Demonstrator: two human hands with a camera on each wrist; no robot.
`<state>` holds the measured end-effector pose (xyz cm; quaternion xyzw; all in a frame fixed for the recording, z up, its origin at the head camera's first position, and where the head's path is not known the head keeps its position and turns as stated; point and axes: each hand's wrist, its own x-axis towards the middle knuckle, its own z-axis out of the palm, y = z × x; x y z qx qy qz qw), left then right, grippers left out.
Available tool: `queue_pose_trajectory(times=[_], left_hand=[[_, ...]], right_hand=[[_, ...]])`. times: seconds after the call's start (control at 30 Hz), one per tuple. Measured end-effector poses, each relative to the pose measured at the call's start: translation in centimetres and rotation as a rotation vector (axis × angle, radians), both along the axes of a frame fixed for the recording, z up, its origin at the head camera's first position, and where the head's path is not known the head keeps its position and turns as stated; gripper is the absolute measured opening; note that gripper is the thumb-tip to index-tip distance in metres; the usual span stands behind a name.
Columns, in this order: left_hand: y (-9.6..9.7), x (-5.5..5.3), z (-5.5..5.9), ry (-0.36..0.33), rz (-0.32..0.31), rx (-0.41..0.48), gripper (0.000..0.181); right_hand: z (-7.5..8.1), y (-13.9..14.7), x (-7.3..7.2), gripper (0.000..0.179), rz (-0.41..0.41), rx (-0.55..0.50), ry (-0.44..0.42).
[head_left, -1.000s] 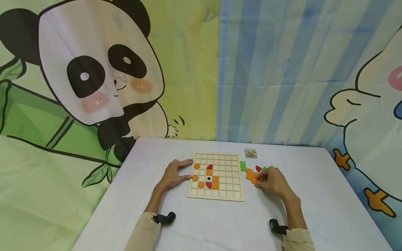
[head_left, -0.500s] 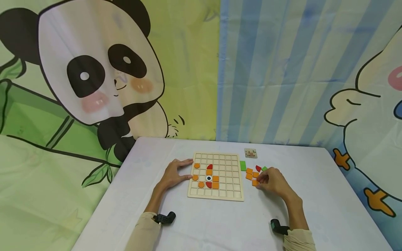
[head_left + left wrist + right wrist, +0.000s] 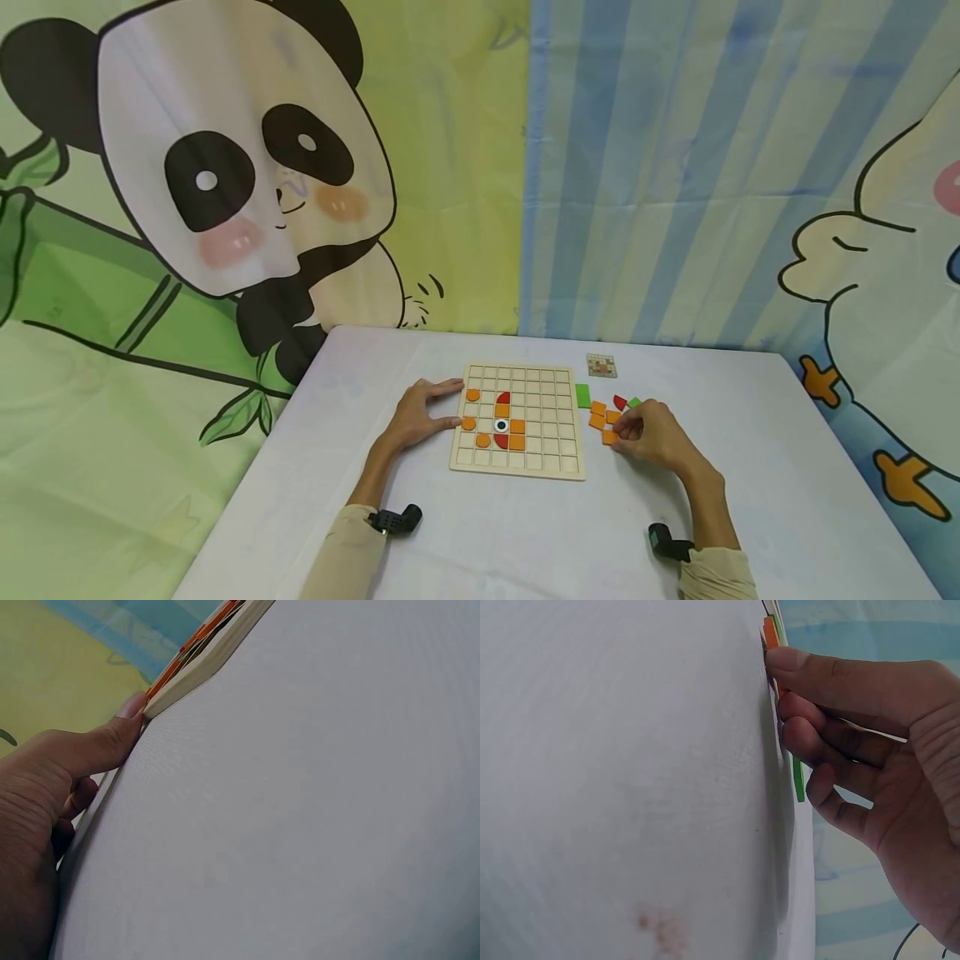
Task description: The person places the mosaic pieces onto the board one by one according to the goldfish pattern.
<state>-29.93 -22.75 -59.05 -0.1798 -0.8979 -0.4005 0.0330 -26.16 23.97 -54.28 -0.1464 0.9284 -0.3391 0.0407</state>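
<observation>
The wooden grid board (image 3: 552, 429) lies on the white table, bearing orange discs (image 3: 473, 395), orange squares (image 3: 517, 427), red quarter-round pieces (image 3: 503, 398) and an eye tile (image 3: 501, 426). My left hand (image 3: 411, 417) touches the board's left side with spread thumb and forefinger; in the left wrist view the thumb (image 3: 112, 739) meets the board's corner. Right of the board, my right hand (image 3: 655, 435) has bent fingers and pinches an orange square tile (image 3: 610, 437) at the near side of the loose pile. In the right wrist view, the thumb (image 3: 791, 660) covers part of this orange tile (image 3: 771, 634).
Beside the board's right edge lies a green piece (image 3: 582, 396). More orange squares (image 3: 597, 415), a red piece (image 3: 619, 402) and another green piece (image 3: 634, 402) lie around the right fingertips. A small pattern card (image 3: 602, 365) sits farther back, before the printed curtain (image 3: 637, 208).
The near orange tile has slid slightly apart from the other loose orange squares, with the right hand shifting a little along. The left hand stays at the board; the head view has shifted slightly.
</observation>
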Motion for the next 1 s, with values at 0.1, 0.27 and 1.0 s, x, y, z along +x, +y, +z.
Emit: queue_pose_trajectory(times=[0.1, 0.27, 1.0], left_hand=[[0.1, 0.0, 0.0, 0.005, 0.006, -0.011, 0.071], [0.2, -0.1, -0.1, -0.002, 0.012, -0.015, 0.071], [-0.1, -0.1, -0.3, 0.001, 0.005, -0.003, 0.072]], right_hand=[[0.1, 0.0, -0.1, 0.018, 0.009, -0.004, 0.011], [0.3, -0.2, -0.1, 0.018, 0.008, -0.008, 0.016], [0.7, -2.0, -0.9, 0.018, 0.088, -0.024, 0.072]])
